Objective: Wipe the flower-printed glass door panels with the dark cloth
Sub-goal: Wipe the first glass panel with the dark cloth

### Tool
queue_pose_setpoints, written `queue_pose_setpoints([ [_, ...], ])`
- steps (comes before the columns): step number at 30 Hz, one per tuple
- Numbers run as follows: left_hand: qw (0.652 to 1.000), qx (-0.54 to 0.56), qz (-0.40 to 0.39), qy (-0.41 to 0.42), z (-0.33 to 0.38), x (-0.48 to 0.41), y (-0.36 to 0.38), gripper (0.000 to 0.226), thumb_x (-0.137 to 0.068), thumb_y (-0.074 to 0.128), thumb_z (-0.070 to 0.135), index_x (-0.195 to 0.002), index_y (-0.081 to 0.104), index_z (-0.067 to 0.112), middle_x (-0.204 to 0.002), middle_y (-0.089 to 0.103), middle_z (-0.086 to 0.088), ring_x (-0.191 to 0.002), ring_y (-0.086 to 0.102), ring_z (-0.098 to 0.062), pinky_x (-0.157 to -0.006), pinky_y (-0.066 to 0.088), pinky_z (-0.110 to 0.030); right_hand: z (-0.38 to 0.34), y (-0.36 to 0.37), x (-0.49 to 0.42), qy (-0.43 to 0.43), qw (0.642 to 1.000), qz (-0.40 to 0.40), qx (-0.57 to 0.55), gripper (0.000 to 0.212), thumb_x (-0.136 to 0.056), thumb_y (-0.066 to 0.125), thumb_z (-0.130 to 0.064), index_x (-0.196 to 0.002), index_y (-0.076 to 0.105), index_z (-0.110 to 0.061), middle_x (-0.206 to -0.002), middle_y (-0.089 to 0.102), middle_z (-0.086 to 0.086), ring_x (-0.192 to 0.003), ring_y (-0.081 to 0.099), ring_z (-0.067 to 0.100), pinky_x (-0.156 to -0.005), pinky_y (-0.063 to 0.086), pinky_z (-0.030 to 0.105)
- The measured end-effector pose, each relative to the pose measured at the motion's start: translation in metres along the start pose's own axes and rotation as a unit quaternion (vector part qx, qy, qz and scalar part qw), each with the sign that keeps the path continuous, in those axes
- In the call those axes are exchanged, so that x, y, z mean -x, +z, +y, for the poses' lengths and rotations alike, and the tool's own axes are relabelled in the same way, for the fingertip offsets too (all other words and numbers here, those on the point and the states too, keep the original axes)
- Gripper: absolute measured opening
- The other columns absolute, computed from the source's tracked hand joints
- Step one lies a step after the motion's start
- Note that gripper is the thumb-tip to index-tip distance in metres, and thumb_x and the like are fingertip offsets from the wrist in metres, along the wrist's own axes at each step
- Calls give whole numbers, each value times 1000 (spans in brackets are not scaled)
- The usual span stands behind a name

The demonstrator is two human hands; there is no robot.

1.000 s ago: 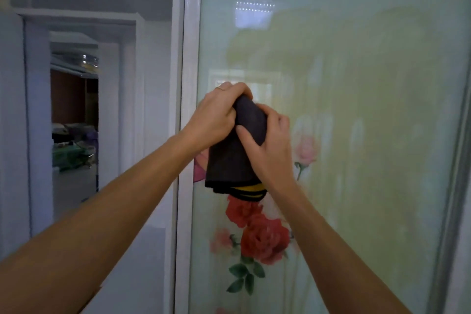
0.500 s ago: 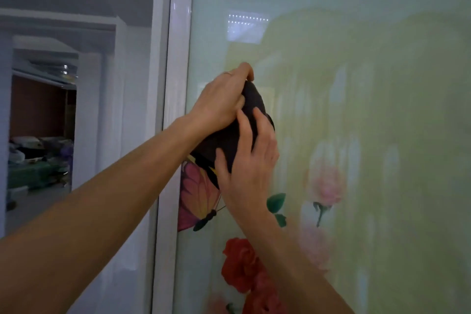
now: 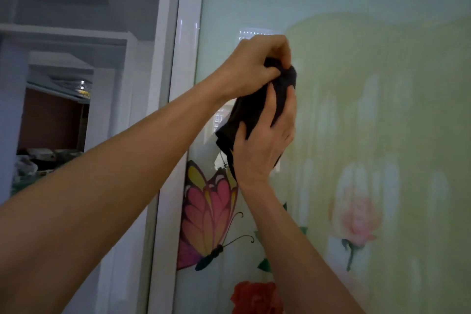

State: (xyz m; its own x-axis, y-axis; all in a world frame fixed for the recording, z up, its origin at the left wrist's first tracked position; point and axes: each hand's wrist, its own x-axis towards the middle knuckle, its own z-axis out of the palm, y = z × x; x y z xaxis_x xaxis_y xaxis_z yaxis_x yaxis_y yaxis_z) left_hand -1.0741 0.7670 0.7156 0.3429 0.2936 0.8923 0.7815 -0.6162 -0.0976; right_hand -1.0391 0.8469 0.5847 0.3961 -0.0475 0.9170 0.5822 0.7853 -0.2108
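Observation:
A dark cloth (image 3: 251, 109) is bunched against the flower-printed glass door panel (image 3: 369, 109), above a printed pink and yellow butterfly (image 3: 207, 214). My left hand (image 3: 254, 69) grips the cloth's top end with curled fingers. Just below it, my right hand (image 3: 265, 140) lies over the cloth, fingers spread and bent onto it, holding it to the glass. Pink and red printed roses show lower on the panel. The cloth's lower part hangs behind my right hand.
The panel's white frame (image 3: 178, 109) runs down its left edge. Left of it an open doorway (image 3: 51, 122) leads to a dim room with cluttered items. A ceiling light reflects in the glass above my hands.
Both hands have carried the cloth higher up the panel. The view has risen, so the butterfly is now in view below my hands and the red roses sit at the bottom edge.

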Motion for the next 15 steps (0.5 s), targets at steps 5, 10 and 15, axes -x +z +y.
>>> queue_pose_setpoints([
  [5, 996, -92, 6, 22, -27, -10, 0, 33, -78, 46, -13, -95, 64, 10, -99, 71, 0, -99, 65, -17, -90, 52, -38, 16, 30, -3, -109, 980, -75, 147, 83, -80, 82, -25, -153, 43, -17, -166, 25, 16, -154, 21, 35, -121, 20, 58],
  [10, 983, -147, 95, -45, -94, 17, 12, 24, -87, 54, -7, -106, 61, 6, -100, 69, -9, -95, 63, -30, -85, 53, -46, 30, 62, 2, -168, 967, -156, 112, 66, -91, 58, -45, -150, 47, -19, -166, 26, 12, -154, 19, 36, -119, 13, 63],
  [15, 965, -141, 217, -42, -108, 21, 17, 15, -97, 51, 1, -109, 60, 4, -101, 66, -10, -93, 62, -22, -83, 51, -33, 29, 78, -13, -188, 967, -153, 79, 69, -89, 45, -55, -149, 49, -20, -165, 28, 12, -153, 17, 42, -115, 8, 70],
])
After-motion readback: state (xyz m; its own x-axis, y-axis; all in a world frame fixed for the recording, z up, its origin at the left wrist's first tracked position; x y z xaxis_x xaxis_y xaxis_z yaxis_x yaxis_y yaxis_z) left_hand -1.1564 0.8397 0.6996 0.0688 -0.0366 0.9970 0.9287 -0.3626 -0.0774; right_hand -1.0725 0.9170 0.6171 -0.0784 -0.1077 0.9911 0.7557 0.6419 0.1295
